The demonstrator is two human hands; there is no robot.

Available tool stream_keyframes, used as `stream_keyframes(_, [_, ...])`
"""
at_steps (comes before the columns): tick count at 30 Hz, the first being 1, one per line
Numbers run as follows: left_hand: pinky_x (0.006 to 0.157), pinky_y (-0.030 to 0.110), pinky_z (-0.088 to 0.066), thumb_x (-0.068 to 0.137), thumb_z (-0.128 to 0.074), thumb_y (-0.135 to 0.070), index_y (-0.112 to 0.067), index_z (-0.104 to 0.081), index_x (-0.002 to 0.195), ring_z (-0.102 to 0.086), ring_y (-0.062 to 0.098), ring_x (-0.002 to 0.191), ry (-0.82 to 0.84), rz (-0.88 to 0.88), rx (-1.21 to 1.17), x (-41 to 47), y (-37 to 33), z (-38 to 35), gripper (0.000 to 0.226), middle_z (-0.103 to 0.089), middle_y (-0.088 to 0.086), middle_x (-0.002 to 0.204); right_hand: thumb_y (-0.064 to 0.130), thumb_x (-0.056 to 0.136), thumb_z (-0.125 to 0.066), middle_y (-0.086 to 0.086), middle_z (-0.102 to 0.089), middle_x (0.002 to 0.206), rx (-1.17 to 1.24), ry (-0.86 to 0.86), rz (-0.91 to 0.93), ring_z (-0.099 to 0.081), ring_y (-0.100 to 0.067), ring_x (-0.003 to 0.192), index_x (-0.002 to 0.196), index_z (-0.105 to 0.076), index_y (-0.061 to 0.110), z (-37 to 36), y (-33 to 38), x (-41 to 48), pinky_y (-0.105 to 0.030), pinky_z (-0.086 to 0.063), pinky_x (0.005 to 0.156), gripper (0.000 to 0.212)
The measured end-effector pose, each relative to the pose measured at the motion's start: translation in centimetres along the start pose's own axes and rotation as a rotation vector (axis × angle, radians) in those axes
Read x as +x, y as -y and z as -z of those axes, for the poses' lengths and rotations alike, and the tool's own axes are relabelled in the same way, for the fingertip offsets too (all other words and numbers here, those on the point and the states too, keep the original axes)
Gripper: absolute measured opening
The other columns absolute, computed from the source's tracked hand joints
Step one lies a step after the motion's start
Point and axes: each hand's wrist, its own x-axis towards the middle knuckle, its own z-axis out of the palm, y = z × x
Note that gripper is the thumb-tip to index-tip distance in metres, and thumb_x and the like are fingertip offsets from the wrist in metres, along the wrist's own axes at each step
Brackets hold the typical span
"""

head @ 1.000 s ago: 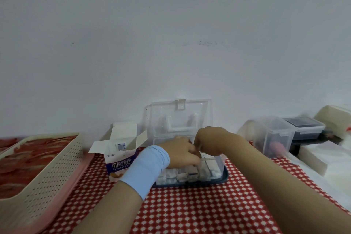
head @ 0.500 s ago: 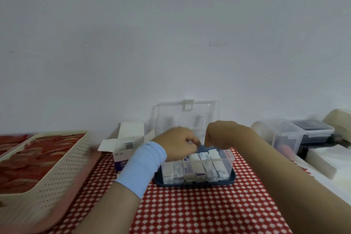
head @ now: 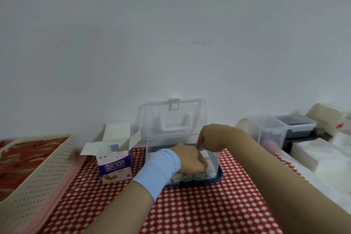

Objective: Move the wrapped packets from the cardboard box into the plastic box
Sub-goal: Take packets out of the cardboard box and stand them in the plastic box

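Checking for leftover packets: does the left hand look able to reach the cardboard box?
Likely yes: the purple cardboard box stands open beside the left hand; only the wall of the clear plastic box lies between.

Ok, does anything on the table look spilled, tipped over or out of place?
Nothing stands out. The cardboard box stands upright with its flaps open, the plastic box has its lid up, and the packets lie side by side inside it, where the left hand and right hand reach in.

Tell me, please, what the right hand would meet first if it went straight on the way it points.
Probably the wrapped packets in the plastic box, beside the left hand; depth is unclear.
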Motion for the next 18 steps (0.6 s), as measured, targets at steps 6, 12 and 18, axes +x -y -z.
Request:
stream_keyframes(6, [0.1, 0.033, -0.04, 0.093, -0.045, -0.036, -0.03, -0.066, 0.124, -0.055, 0.025, 0.116, 0.021, -0.081, -0.022, -0.6, 0.2, 0.2, 0.039, -0.063, -0.001, 0.129, 0.026, 0.094, -0.056, -0.001, -0.07, 0.117, -0.043, 0.025, -0.035, -0.066, -0.022, 0.1, 0.12, -0.07, 0.019, -0.7, 0.0, 0.4, -0.039, -0.054, 0.095, 0.031])
stream_keyframes(12, [0.107, 0.036, -0.045, 0.087, -0.056, -0.034, -0.035, -0.068, 0.124, -0.058, 0.012, 0.121, -0.165, -0.136, -0.274, -1.8, 1.7, 1.9, 0.039, -0.062, -0.011, 0.134, 0.022, 0.088, -0.055, -0.002, -0.073, 0.097, -0.051, -0.059, -0.044, -0.066, -0.021, 0.085, 0.104, -0.076, 0.02, 0.4, 0.2, -0.1, -0.033, -0.056, 0.078, 0.026])
stream_keyframes(18, [0.095, 0.021, -0.043, 0.095, -0.053, -0.022, -0.03, -0.071, 0.117, -0.058, 0.004, 0.102, -0.391, -0.109, -0.319, -4.3, 4.3, 4.5, 0.029, -0.066, -0.013, 0.122, 0.013, 0.094, -0.054, 0.011, -0.07, 0.106, 0.013, -0.27, 0.008, -0.064, -0.015, 0.097, 0.107, -0.073, 0.034, 2.2, 1.0, -0.6, -0.028, -0.051, 0.081, 0.031])
